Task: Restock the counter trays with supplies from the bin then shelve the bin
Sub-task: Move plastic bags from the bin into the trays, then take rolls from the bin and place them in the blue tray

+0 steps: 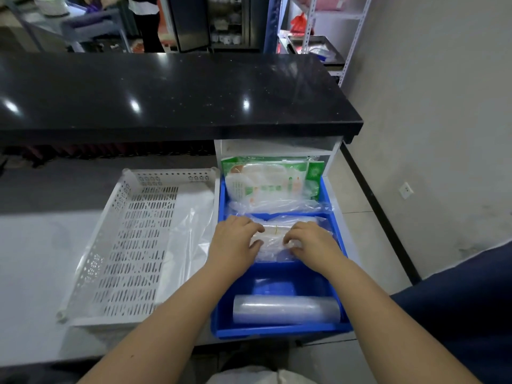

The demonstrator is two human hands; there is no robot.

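Note:
A blue bin with three compartments stands on the white counter's right end. Green-and-white packets fill its far compartment. In the middle compartment lies a clear plastic bundle; my left hand grips its left end and my right hand its right end. The near compartment holds a clear plastic roll. To the left sits a white perforated tray with a clear plastic bag lying along its right side.
A raised black countertop runs across behind the tray and bin. Metal shelving stands at the back right, beside a grey wall. A person stands far behind the counter. Tiled floor lies to the right of the bin.

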